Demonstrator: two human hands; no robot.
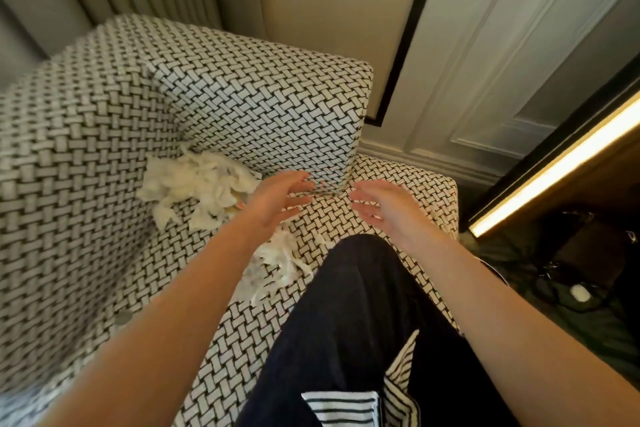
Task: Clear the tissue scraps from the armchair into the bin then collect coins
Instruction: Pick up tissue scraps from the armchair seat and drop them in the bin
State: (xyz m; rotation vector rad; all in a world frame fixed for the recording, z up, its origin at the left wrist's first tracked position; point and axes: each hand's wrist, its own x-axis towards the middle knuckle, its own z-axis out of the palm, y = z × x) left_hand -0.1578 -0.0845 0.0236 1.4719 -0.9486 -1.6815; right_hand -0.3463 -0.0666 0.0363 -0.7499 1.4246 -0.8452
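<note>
The main heap of tissue scraps (197,184) lies far left on the armchair (86,149) seat, pushed into the corner where its upholstered walls meet. A smaller scatter (277,263) lies nearer, just beside the knee (363,288) planted on the cushion. Both hands hover empty: the left hand (277,204), fingers spread, is just right of the heap, and the right hand (381,208), relaxed, is apart from it. Cupping the heap from both sides and lifting it whole should keep shreds from drifting. The walls close off left and far, so the way out is near and right. A coin (124,317) sits near left. The dark lined container (588,253) on the floor at right may be the bin.
</note>
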